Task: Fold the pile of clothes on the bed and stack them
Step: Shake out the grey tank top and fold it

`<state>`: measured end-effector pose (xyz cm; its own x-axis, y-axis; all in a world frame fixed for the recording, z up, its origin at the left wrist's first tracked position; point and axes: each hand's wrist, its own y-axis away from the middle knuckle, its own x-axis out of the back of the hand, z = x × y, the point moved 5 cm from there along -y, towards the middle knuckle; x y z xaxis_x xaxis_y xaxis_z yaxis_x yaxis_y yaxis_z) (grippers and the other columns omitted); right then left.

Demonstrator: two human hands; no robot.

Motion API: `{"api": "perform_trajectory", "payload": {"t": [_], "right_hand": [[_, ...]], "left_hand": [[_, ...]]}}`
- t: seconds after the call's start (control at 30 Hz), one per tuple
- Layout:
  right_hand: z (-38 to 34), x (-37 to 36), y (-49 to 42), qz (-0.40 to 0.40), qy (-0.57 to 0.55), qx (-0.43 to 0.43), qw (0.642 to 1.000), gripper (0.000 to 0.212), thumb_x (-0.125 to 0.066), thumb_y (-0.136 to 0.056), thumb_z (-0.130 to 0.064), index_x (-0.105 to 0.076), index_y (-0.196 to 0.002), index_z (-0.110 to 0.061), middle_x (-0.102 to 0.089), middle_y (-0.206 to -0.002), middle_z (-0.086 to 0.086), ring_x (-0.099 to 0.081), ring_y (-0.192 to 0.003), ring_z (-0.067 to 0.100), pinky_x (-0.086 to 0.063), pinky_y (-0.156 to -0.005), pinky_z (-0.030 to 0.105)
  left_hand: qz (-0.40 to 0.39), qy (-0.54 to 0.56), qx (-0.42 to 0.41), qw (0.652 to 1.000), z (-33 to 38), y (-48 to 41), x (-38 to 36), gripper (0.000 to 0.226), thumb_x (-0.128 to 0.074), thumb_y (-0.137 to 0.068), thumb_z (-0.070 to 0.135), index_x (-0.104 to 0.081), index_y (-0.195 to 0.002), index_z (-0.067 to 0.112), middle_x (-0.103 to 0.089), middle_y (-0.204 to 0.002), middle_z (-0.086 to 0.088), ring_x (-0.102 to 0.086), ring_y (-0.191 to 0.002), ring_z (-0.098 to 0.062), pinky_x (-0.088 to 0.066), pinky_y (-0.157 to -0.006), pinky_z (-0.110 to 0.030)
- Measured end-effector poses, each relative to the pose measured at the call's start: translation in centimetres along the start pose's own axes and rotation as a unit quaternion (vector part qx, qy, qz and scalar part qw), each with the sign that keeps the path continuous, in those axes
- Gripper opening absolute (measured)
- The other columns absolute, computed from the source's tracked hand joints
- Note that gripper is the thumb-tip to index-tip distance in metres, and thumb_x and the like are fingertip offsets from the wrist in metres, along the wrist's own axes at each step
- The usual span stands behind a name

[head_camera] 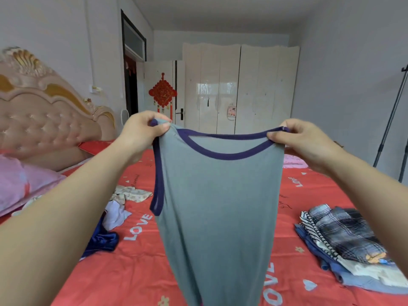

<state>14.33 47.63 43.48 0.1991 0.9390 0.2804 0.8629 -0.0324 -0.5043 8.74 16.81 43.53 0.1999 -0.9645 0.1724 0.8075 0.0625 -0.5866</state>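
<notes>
You have the grey sleeveless top (216,206) hanging in the air over the red bed (132,274), spread between both hands. Your left hand (141,133) pinches one shoulder strap, its fingers (163,127) closed on the navy binding. Your right hand (306,144) pinches the other strap the same way.

The top looks like thin, light jersey. It hangs limp, narrows toward the hem and shows no stiffness of its own, so it will likely sag or bunch wherever you let go. The bound straps and neckline are probably the firmest places to hold; the plain grey body would stretch and slip more. Lay it flat on the sheet before folding, since it will not hold a crease in the air.

The folded stack (346,237) lies on the bed to your right, and the unfolded clothes (114,213) lie to your left.
</notes>
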Motion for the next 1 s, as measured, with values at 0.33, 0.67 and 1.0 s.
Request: {"api": "perform_trajectory", "payload": {"t": [0.33, 0.67, 1.0], "right_hand": [[-2.8, 2.8, 2.1, -0.065, 0.037, 0.034, 0.997, 0.013, -0.068, -0.078, -0.019, -0.055, -0.078, -0.018, -0.06, -0.066, -0.005, -0.055, -0.052, 0.001, -0.046, -0.049, 0.012], [0.5, 6.4, -0.5, -0.173, 0.046, -0.074, 0.981, 0.105, -0.091, -0.029, -0.053, -0.053, -0.104, 0.01, -0.059, -0.097, 0.022, -0.064, -0.068, 0.018, -0.054, -0.059, 0.024], [15.7, 2.0, -9.9, -0.033, 0.151, -0.178, 0.972, 0.017, -0.065, -0.084, -0.006, -0.062, -0.07, -0.016, -0.057, -0.068, 0.0, -0.047, -0.062, 0.01, -0.038, -0.048, 0.011]], "left_hand": [[-0.02, -0.076, -0.09, 0.993, 4.1, 1.7, 2.8, 0.017, -0.061, -0.086, 0.004, -0.065, -0.091, 0.02, -0.061, -0.082, 0.004, -0.057, -0.067, 0.0, -0.051, -0.059, -0.01], [-0.136, -0.025, -0.008, 0.99, 1.4, -0.5, 1.9, 0.026, -0.055, -0.087, -0.002, -0.066, -0.09, 0.022, -0.069, -0.074, 0.004, -0.064, -0.063, -0.003, -0.053, -0.06, -0.017], [-0.097, -0.132, 0.078, 0.983, -14.2, -8.0, -6.1, 0.011, -0.063, -0.084, 0.001, -0.069, -0.09, 0.008, -0.067, -0.066, 0.006, -0.057, -0.052, 0.003, -0.047, -0.051, -0.007]]}}
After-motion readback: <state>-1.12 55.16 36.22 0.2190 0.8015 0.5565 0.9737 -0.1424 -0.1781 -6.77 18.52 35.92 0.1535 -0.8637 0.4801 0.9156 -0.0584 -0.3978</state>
